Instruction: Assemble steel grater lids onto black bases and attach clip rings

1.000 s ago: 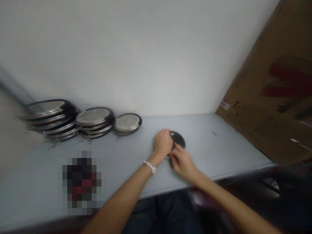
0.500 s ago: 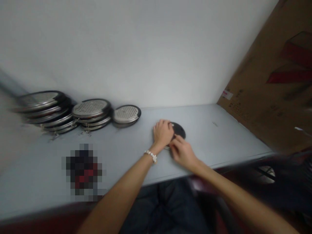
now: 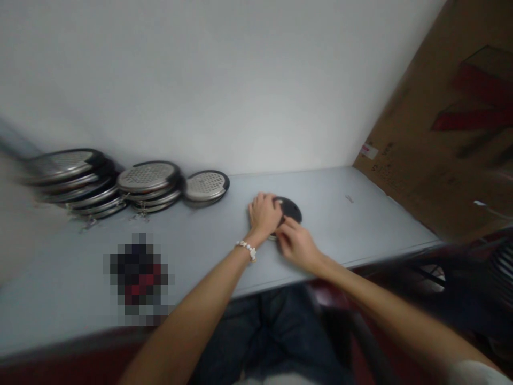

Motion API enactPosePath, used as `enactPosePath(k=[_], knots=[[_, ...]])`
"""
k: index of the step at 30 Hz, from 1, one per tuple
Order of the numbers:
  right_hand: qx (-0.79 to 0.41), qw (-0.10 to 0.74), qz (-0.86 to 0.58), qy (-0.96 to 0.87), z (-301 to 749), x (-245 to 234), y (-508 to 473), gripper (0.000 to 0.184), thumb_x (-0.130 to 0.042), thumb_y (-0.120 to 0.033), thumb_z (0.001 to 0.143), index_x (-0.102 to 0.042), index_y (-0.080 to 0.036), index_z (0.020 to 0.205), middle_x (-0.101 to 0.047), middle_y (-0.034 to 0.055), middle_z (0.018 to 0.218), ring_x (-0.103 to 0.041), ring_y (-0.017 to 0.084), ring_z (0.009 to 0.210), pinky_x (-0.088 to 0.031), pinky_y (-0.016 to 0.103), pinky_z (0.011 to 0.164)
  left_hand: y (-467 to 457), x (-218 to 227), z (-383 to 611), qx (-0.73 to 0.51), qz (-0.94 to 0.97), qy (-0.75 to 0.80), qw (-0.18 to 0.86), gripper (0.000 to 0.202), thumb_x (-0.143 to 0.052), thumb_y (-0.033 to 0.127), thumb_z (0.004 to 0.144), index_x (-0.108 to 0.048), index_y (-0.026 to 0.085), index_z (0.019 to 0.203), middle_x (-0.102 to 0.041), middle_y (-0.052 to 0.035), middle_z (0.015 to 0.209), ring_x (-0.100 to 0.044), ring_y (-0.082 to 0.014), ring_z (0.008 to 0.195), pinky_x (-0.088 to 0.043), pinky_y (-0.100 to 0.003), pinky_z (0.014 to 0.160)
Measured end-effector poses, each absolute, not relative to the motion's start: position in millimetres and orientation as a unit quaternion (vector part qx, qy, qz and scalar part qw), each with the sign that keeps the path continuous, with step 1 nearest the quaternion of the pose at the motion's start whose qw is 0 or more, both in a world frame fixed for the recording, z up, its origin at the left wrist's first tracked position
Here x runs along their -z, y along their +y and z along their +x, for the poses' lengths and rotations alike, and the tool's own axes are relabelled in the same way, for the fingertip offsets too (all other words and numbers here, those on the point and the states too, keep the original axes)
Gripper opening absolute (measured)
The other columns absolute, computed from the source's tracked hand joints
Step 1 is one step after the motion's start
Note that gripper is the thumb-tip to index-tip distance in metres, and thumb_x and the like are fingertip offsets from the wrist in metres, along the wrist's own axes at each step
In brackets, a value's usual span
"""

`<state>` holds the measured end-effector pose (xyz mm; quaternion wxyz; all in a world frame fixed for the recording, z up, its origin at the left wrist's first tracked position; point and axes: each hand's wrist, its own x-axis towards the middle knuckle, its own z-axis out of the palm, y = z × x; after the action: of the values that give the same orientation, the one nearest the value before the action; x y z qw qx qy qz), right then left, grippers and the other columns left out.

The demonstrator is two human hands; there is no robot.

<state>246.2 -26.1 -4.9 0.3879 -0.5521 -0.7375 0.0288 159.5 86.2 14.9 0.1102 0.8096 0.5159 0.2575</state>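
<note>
A round black disc [image 3: 290,209] with a small hole lies on the table under my hands, its lower part hidden by them. A thin metal rim shows below my left hand [image 3: 263,215], which grips the disc from above and wears a white beaded bracelet. My right hand [image 3: 295,245] pinches the disc's near edge with its fingers. To the left, two stacks of perforated steel discs with black rims [image 3: 148,184] lean against the wall, and a single disc [image 3: 206,186] stands beside them.
The pale grey table [image 3: 344,235] runs along a white wall [image 3: 200,80]. A pixelated dark object [image 3: 138,275] sits near its front edge. Brown cardboard [image 3: 433,123] leans at the right, and a small metal clip [image 3: 349,199] lies on the table.
The whole scene has shifted slightly up in view as my head moved. Both hands stay on the black disc, with no clear change in grip.
</note>
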Motion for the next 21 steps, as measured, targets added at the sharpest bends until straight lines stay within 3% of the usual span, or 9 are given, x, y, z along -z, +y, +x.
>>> enactPosePath(k=[11, 17, 21], knots=[[-0.025, 0.364, -0.553, -0.75, 252, 8, -29, 0.021, -0.048, -0.006, 0.091, -0.064, -0.02, 0.097, -0.062, 0.0109, 0.1, -0.061, 0.025, 0.1, -0.055, 0.037, 0.087, 84, -15, 158, -0.252, 0.805, 0.522, 0.123, 0.021, -0.05, 0.03, 0.102, -0.064, 0.028, 0.118, -0.063, -0.0078, 0.123, -0.057, -0.0253, 0.118, -0.042, -0.039, 0.099], [-0.028, 0.321, -0.562, -0.762, 257, 0, -31, 0.021, -0.049, -0.004, 0.088, -0.064, -0.019, 0.091, -0.062, 0.0083, 0.085, -0.059, 0.025, 0.086, -0.05, 0.039, 0.086, 84, -16, 159, -0.25, 0.804, 0.526, 0.122, 0.023, -0.05, 0.033, 0.103, -0.064, 0.026, 0.119, -0.062, -0.0089, 0.124, -0.057, -0.0268, 0.117, -0.042, -0.039, 0.098], [-0.044, 0.302, -0.575, -0.759, 259, -7, -28, 0.021, -0.049, -0.003, 0.089, -0.063, -0.018, 0.09, -0.063, 0.0078, 0.086, -0.058, 0.022, 0.082, -0.047, 0.034, 0.082, 83, -16, 159, -0.252, 0.802, 0.528, 0.122, 0.024, -0.05, 0.034, 0.103, -0.065, 0.026, 0.12, -0.063, -0.0093, 0.123, -0.057, -0.027, 0.117, -0.041, -0.039, 0.099]])
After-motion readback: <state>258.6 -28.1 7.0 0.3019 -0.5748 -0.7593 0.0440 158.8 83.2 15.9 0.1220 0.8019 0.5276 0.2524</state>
